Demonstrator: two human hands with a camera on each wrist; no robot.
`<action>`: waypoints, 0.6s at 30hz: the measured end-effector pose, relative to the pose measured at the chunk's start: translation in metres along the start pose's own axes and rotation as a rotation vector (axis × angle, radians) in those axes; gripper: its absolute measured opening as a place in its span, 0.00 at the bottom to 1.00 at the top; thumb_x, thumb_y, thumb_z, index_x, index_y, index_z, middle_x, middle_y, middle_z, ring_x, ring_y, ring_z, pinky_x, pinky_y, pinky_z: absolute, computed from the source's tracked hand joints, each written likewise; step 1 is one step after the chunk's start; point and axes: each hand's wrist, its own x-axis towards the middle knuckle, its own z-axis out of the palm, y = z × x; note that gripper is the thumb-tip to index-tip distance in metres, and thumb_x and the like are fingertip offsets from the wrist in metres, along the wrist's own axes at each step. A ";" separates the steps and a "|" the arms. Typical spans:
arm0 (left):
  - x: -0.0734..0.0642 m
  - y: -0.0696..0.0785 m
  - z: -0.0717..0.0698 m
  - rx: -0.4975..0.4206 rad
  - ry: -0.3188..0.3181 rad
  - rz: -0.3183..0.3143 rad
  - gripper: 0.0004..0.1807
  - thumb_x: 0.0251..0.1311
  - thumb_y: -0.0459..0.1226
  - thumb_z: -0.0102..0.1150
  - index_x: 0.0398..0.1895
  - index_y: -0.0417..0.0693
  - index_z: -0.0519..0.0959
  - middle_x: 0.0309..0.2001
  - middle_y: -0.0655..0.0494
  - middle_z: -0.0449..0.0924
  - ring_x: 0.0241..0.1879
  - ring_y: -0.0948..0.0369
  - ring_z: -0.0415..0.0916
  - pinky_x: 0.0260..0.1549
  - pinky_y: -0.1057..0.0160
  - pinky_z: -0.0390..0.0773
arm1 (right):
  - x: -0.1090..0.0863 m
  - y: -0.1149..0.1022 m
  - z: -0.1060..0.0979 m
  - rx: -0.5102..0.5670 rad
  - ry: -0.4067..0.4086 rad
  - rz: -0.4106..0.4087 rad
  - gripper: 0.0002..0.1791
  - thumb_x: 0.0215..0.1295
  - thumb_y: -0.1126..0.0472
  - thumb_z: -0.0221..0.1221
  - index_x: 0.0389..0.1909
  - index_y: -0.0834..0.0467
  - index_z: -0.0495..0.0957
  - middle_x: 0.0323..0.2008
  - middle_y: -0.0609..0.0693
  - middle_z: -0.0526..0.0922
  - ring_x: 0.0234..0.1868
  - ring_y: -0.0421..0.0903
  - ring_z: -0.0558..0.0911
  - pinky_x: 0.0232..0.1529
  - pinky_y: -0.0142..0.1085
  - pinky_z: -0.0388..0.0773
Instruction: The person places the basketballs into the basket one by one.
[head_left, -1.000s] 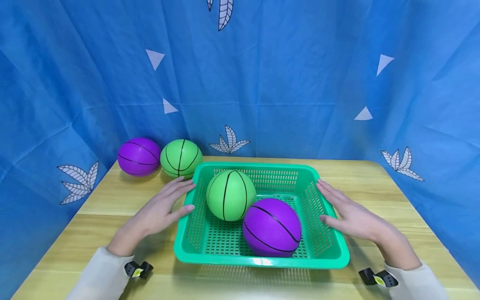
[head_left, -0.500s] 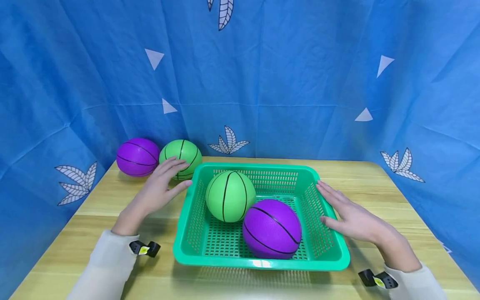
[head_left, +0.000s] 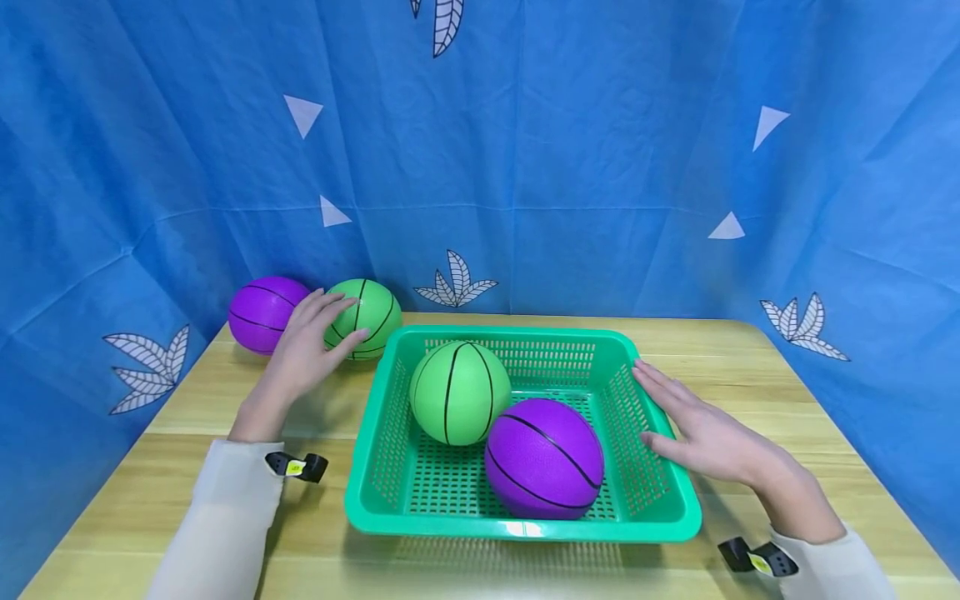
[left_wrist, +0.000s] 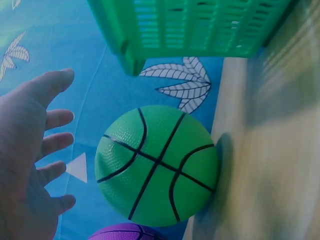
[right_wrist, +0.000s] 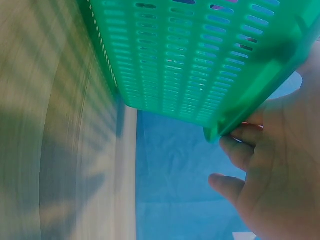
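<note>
Desk (head_left: 735, 348), basket (head_left: 585, 527): roll hazard
The loose green ball (head_left: 378, 319) is resting left of the basket. The left hand (head_left: 303, 348) is hovering near it, fingers spread; the right hand (head_left: 697, 429) is touching the basket, fingers extended. Off-centre contact could be starting a roll.

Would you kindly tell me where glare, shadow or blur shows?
Head view: white glint on the green basket's near rim, shadow on the table in front; left wrist: table blurred, green ball clearer; right wrist: dark shadows on the table.
</note>
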 end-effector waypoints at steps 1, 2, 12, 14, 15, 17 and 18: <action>0.002 -0.001 0.000 0.002 0.004 -0.013 0.31 0.66 0.49 0.59 0.66 0.40 0.70 0.68 0.37 0.63 0.72 0.40 0.47 0.68 0.38 0.50 | 0.000 0.000 0.000 0.002 0.001 -0.001 0.46 0.69 0.48 0.57 0.79 0.55 0.42 0.78 0.55 0.43 0.74 0.61 0.49 0.65 0.63 0.58; 0.003 -0.003 -0.001 0.005 0.006 -0.029 0.32 0.66 0.49 0.59 0.67 0.40 0.70 0.68 0.36 0.62 0.72 0.40 0.46 0.69 0.38 0.48 | 0.000 0.000 0.001 0.003 0.001 0.001 0.46 0.69 0.48 0.57 0.79 0.55 0.42 0.78 0.55 0.43 0.74 0.62 0.49 0.65 0.63 0.58; 0.013 -0.018 -0.001 0.032 -0.055 -0.208 0.43 0.63 0.59 0.56 0.75 0.49 0.58 0.74 0.35 0.48 0.73 0.37 0.36 0.69 0.34 0.39 | -0.001 0.001 0.001 0.034 -0.008 0.025 0.47 0.70 0.43 0.56 0.79 0.53 0.41 0.78 0.53 0.41 0.75 0.63 0.46 0.74 0.48 0.41; 0.014 -0.021 0.000 0.041 -0.078 -0.222 0.44 0.63 0.60 0.56 0.76 0.50 0.57 0.74 0.35 0.46 0.73 0.36 0.36 0.68 0.33 0.39 | -0.001 0.000 0.000 0.040 -0.010 0.027 0.47 0.70 0.41 0.56 0.79 0.52 0.40 0.78 0.52 0.41 0.75 0.64 0.46 0.75 0.46 0.40; 0.014 -0.023 0.001 0.047 -0.092 -0.224 0.44 0.63 0.61 0.56 0.76 0.50 0.56 0.74 0.34 0.46 0.73 0.36 0.36 0.68 0.33 0.38 | 0.000 0.000 0.000 0.042 -0.010 0.028 0.47 0.69 0.41 0.55 0.79 0.52 0.40 0.78 0.52 0.41 0.75 0.64 0.46 0.75 0.46 0.40; 0.014 -0.025 0.003 0.055 -0.113 -0.220 0.45 0.63 0.61 0.56 0.76 0.49 0.56 0.74 0.33 0.45 0.73 0.34 0.35 0.68 0.33 0.37 | 0.000 -0.001 -0.001 0.047 -0.015 0.037 0.48 0.69 0.40 0.56 0.79 0.51 0.40 0.78 0.52 0.41 0.74 0.65 0.44 0.73 0.54 0.43; 0.014 -0.026 0.004 0.060 -0.121 -0.218 0.45 0.62 0.61 0.56 0.76 0.49 0.56 0.74 0.33 0.45 0.73 0.34 0.35 0.68 0.34 0.36 | 0.000 -0.001 -0.001 0.050 -0.017 0.040 0.48 0.69 0.40 0.56 0.79 0.51 0.40 0.78 0.52 0.40 0.74 0.65 0.44 0.72 0.57 0.45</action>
